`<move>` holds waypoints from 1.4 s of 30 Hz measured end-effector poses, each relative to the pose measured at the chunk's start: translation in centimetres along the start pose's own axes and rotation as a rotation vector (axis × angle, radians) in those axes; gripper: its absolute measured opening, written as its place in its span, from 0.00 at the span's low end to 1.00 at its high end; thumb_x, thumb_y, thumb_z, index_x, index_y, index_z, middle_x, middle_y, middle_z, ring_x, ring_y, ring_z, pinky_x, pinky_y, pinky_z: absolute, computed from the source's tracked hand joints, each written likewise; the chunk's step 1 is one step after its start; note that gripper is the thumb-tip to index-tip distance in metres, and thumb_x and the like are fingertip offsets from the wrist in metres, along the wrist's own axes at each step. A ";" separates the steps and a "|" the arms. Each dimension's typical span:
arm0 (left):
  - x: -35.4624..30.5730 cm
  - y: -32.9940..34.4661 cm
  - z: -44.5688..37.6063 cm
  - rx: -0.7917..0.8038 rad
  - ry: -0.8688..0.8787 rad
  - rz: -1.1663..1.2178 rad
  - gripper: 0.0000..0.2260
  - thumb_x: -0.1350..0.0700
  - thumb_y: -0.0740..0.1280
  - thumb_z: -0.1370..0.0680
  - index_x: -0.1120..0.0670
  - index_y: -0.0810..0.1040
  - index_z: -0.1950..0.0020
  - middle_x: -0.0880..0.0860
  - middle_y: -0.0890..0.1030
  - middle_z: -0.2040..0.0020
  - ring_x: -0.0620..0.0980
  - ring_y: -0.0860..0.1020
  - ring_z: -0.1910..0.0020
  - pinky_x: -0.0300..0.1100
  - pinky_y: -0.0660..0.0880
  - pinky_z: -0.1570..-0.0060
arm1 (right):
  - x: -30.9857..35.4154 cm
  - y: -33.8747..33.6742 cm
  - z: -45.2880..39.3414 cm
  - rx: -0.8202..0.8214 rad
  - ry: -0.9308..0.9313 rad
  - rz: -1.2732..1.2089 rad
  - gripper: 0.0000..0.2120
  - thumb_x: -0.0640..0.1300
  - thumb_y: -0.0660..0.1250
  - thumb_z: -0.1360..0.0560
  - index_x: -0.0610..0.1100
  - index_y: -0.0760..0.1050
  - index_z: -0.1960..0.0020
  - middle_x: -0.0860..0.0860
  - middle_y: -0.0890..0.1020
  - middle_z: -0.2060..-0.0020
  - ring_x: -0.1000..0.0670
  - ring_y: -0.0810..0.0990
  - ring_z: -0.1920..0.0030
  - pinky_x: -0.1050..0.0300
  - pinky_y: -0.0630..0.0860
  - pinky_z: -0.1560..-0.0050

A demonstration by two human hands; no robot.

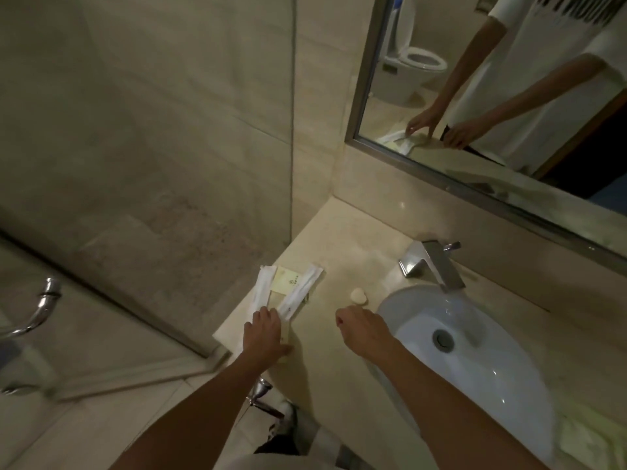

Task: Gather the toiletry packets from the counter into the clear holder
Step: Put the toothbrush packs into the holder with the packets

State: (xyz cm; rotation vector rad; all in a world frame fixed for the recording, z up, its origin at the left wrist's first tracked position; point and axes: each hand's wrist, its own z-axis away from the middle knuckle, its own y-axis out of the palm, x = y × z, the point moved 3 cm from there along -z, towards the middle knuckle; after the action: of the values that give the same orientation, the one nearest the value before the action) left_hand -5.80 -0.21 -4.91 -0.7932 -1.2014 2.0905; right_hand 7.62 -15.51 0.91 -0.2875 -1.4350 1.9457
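left hand (266,329) flat on two white packets (298,293), right hand (361,329) fisted, grip empty.

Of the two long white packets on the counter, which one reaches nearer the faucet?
The right-hand long white packet, slanting toward the chrome faucet. The other long white packet lies along the counter's left edge, past the pale yellow card.

Left hand (266,329) covers near ends of both white packets (298,291) and the clear holder's near part; holder outline unclear. Print on yellow card (283,281) too small. Right hand (361,329) fingers curled under, contents unknown.
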 end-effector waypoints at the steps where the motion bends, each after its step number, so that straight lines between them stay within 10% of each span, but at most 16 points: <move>1: -0.1 0.1 -0.2 0.003 0.023 0.009 0.36 0.39 0.72 0.33 0.55 0.63 0.33 0.55 0.68 0.36 0.55 0.68 0.39 0.48 0.69 0.41 | 0.0 0.0 -0.2 0.005 0.007 -0.006 0.08 0.40 0.56 0.23 0.46 0.74 0.50 0.45 0.78 0.48 0.41 0.78 0.49 0.54 0.68 0.56; 12: 0.4 0.1 -1.0 0.098 0.326 -0.101 0.41 0.40 0.75 0.37 0.46 0.60 0.29 0.51 0.66 0.34 0.52 0.64 0.36 0.50 0.64 0.37 | 0.4 0.3 -2.5 0.052 0.026 -0.005 0.08 0.42 0.57 0.22 0.44 0.75 0.47 0.44 0.79 0.47 0.41 0.79 0.48 0.53 0.72 0.53; 25: 1.0 1.0 -1.4 0.165 0.184 -0.090 0.35 0.50 0.71 0.28 0.55 0.58 0.27 0.56 0.75 0.36 0.54 0.72 0.38 0.48 0.64 0.35 | 4.5 1.5 -6.7 0.080 -0.036 0.018 0.09 0.43 0.60 0.22 0.43 0.77 0.46 0.42 0.81 0.49 0.42 0.81 0.51 0.53 0.74 0.53; 35: 2.7 -1.4 -3.4 0.009 -0.072 0.528 0.13 0.47 0.67 0.24 0.56 0.74 0.50 0.56 0.81 0.50 0.57 0.79 0.51 0.47 0.73 0.53 | 4.3 1.1 -11.7 -0.031 0.032 -0.086 0.10 0.41 0.59 0.23 0.43 0.73 0.44 0.44 0.76 0.46 0.41 0.76 0.44 0.47 0.76 0.52; 42: 4.9 -3.0 -4.6 -0.091 -0.107 0.820 0.15 0.46 0.67 0.25 0.56 0.77 0.47 0.53 0.82 0.56 0.52 0.80 0.58 0.46 0.76 0.59 | 5.7 2.7 -14.1 -0.016 -0.039 -0.037 0.21 0.45 0.67 0.25 0.43 0.66 0.34 0.45 0.70 0.38 0.44 0.73 0.39 0.50 0.74 0.46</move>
State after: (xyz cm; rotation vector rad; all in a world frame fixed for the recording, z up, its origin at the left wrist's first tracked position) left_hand -4.97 7.10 -5.11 -1.4071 -1.1405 2.7565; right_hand 10.13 -1.66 -5.44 -0.2295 -1.4715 1.9206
